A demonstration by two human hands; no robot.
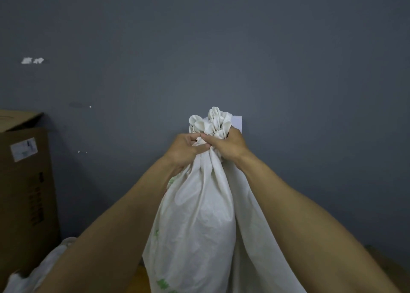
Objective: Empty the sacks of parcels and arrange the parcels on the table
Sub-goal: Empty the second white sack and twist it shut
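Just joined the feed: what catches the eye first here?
A bulging white sack fills the centre, its gathered neck gripped by the left hand and the right hand side by side. Behind it is a plain grey wall, and a brown cardboard box sits at the far left edge.

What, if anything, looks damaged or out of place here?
Only small things: the grey wall has a white scuff at upper left, and the cardboard box has its flap open. The sack itself looks whole.
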